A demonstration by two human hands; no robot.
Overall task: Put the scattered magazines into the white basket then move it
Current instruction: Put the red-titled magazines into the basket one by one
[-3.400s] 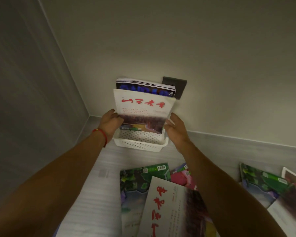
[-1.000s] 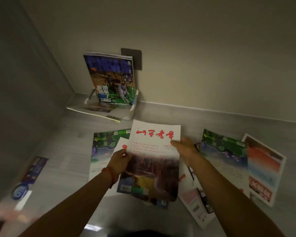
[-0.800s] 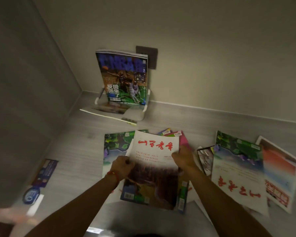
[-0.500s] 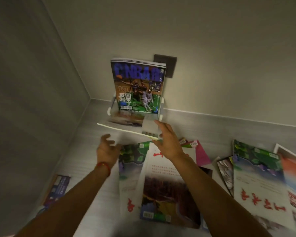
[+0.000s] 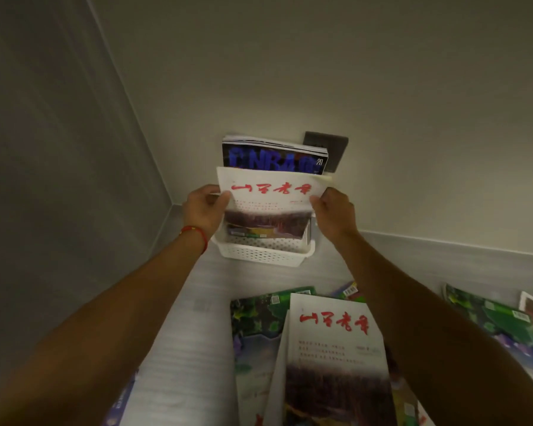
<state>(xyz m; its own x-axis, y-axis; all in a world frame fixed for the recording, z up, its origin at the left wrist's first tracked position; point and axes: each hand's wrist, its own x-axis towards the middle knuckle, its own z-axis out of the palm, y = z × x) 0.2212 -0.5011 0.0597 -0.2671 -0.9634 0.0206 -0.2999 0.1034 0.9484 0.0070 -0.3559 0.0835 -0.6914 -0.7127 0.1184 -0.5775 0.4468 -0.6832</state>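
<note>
With left hand (image 5: 204, 207) and right hand (image 5: 333, 210) pinching the white red-lettered magazine (image 5: 270, 202), we are lowering it upright into the white perforated plastic basket (image 5: 263, 255), keeping it square.

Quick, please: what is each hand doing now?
Left hand: closed on the white magazine, left edge.
Right hand: closed on its right edge.

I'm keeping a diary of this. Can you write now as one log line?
both hands: left hand, right hand | holding: white magazine | over: white basket

A dark wall plate (image 5: 336, 150) sits on the pale wall (image 5: 382, 87) above the grey floor (image 5: 197, 302).
</note>
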